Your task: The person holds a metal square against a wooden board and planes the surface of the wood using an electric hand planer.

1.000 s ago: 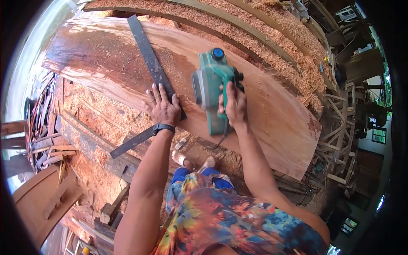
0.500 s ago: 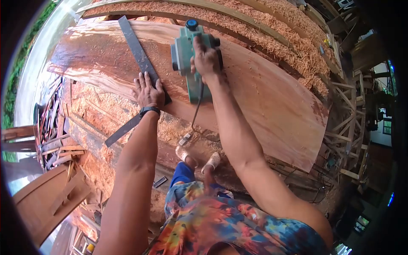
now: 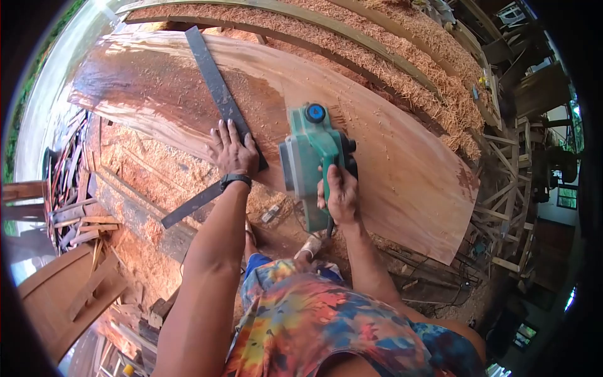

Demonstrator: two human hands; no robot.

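Note:
A green electric planer (image 3: pixel 311 144) with a blue knob stands on the wide wooden plank (image 3: pixel 402 182), its rear reaching past the near edge. My right hand (image 3: pixel 341 198) is wrapped round its handle. My left hand (image 3: pixel 233 151), wearing a dark wristband, lies flat with fingers stretched at the plank's near edge. Beneath and beside it is a dark metal framing square (image 3: pixel 213 75). One of its arms crosses the plank; the other juts toward me past the edge, and the hand and wrist hide part of it.
Long wooden beams (image 3: pixel 289 12) and heaps of shavings (image 3: pixel 433 81) lie beyond the plank. Scrap wood (image 3: pixel 91 220) is piled at the left. A wooden rack (image 3: pixel 512 182) stands at the right. My feet are below, near a small metallic object (image 3: pixel 270 213).
The planer in my right hand has come toward me and to the right across the plank. My left hand stays at the square, which sits slightly further right in view.

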